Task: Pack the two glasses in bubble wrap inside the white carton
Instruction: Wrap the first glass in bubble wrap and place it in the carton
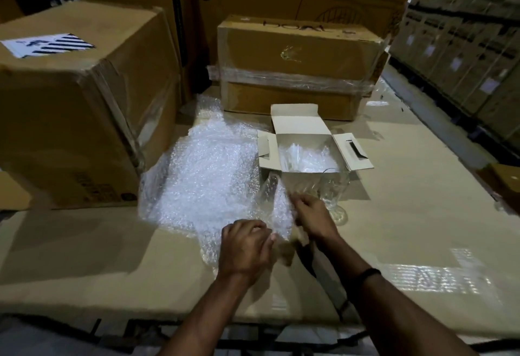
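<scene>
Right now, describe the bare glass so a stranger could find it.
Find the open white carton mid-table. Against its near wall stands the glass, clear and footed, just past the right hand. Unlike the bubble wrap beside it, it is upright and unwrapped.

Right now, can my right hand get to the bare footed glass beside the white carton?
Probably yes. The right hand is pinching bubble wrap, with the footed glass just beyond its knuckles in front of the white carton. Nothing lies between them, but it must drop the wrap first.

dim | glare on bubble wrap (202,175) | edges bowed, corners dark
</scene>
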